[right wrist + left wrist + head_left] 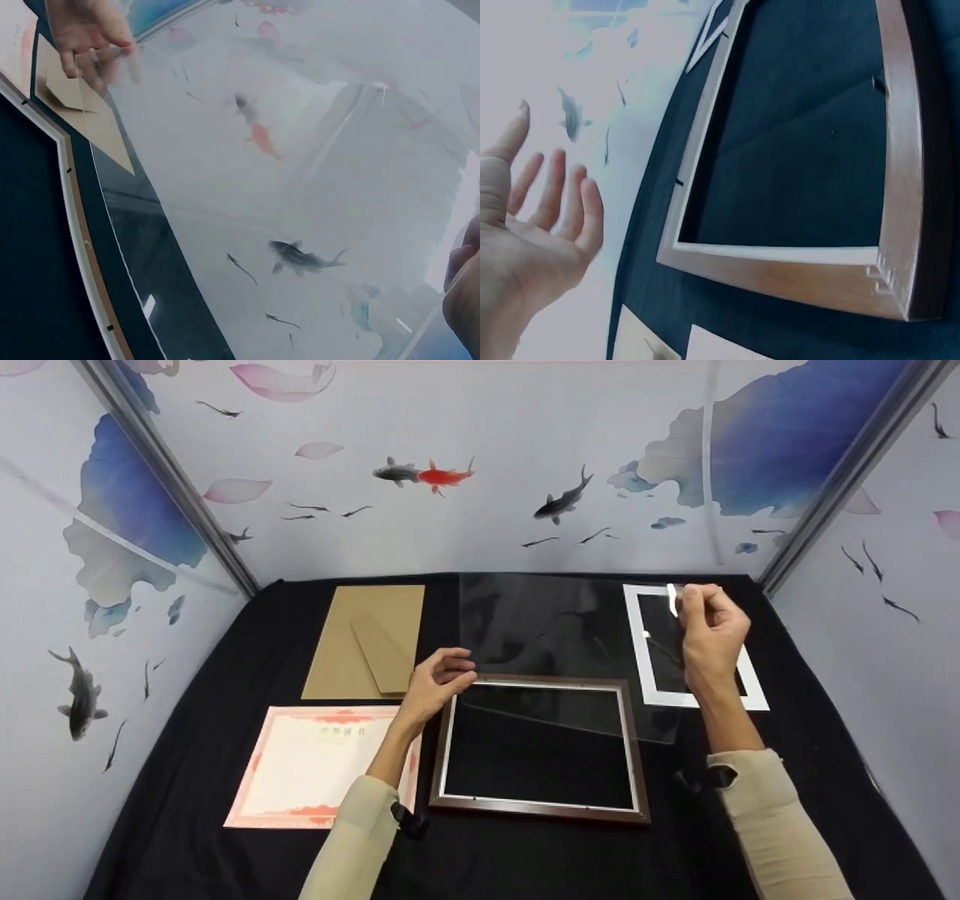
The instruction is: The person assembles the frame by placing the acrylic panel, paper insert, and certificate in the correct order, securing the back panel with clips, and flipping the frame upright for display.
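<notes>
A clear sheet [540, 622], glass or plastic, hangs tilted above the far part of a brown picture frame [540, 808]. My right hand [712, 637] pinches its right edge between thumb and curled fingers; only part of that hand [463, 300] shows in the right wrist view. Near the sheet's left edge is my left hand [435, 682], just over the frame's far left corner. Its thumb and fingers stand apart in the left wrist view, where the hand [540, 240] shows nothing gripped. Whether it touches the sheet is unclear. The frame lies flat, its inner rim silvery.
A tan backing board [367, 604] with a stand leg lies back left. In front of it is a certificate [322, 765] with a red-patterned border. A white mat [675, 699] lies at the right, partly behind my right hand. Patterned walls [480, 532] enclose the black-covered table.
</notes>
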`<state>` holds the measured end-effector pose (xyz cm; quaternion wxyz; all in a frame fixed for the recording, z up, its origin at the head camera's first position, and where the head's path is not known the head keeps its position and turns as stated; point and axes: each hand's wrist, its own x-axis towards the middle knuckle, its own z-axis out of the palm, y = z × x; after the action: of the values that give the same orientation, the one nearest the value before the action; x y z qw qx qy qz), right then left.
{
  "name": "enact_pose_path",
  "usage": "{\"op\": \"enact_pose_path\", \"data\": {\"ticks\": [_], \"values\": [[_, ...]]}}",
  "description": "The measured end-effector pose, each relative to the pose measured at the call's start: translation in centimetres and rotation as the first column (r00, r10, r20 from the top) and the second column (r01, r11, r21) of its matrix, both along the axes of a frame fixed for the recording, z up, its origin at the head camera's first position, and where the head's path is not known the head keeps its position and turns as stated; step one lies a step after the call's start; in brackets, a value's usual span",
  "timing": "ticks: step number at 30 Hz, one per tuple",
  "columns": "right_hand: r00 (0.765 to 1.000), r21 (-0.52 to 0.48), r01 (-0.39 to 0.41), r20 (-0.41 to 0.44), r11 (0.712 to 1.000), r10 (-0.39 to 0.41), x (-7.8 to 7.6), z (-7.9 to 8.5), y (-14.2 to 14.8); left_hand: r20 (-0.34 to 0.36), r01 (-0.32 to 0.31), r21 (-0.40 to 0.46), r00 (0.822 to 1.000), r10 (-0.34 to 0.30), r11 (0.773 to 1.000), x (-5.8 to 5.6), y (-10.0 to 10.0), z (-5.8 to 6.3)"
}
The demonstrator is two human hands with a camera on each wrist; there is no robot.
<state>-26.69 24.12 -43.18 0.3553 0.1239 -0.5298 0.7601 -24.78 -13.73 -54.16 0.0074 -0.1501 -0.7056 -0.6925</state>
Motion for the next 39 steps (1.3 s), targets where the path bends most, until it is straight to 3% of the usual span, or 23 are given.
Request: {"op": "enact_pose_path", "data": {"ticks": [7,13,18,22,25,29,32,36,39], "values": [[0.994,0.037,0.005,0.107,0.999,-0.009,-0.2,-1.3,-0.1,-0.062,0.012,0.064,0.998,-0.008,0.998,1.2,0.1,0.4],[0.978,0.098,-0.129,0.177,0.987,0.110,0.1,-4.2,1.0,-0.084,-0.022,0.065,0.996,0.028,0.998,2.7,-0.8,0.1],[0.945,0.149,-0.262,0.242,0.953,0.222,1.4,-7.4,1.7,-0.055,-0.063,0.052,0.996,0.066,0.997,3.8,-1.5,-0.5],[0.909,0.214,-0.358,0.300,0.909,0.288,2.7,-9.5,1.7,0.002,-0.114,0.079,0.994,0.114,0.990,4.4,-2.1,-0.7],[0.887,0.241,-0.413,0.324,0.878,0.329,3.6,-10.7,1.3,0.006,-0.127,0.082,0.992,0.127,0.989,4.5,-2.4,-0.9],[0.898,0.299,-0.393,0.328,0.869,0.293,4.5,-11.6,0.8,-0.018,-0.140,0.043,0.990,0.141,0.989,4.3,-2.5,-1.1],[0.909,0.323,-0.345,0.349,0.881,0.228,4.9,-12.0,0.7,-0.017,-0.155,0.012,0.988,0.155,0.988,4.1,-2.3,-1.4],[0.897,0.299,-0.325,0.398,0.897,0.192,5.4,-12.5,1.0,0.003,-0.129,-0.012,0.992,0.129,0.992,4.2,-2.3,-1.4],[0.890,0.311,-0.326,0.419,0.893,0.179,5.7,-12.6,1.5,0.009,-0.091,-0.043,0.996,0.091,0.995,4.4,-2.2,-1.2]]}}
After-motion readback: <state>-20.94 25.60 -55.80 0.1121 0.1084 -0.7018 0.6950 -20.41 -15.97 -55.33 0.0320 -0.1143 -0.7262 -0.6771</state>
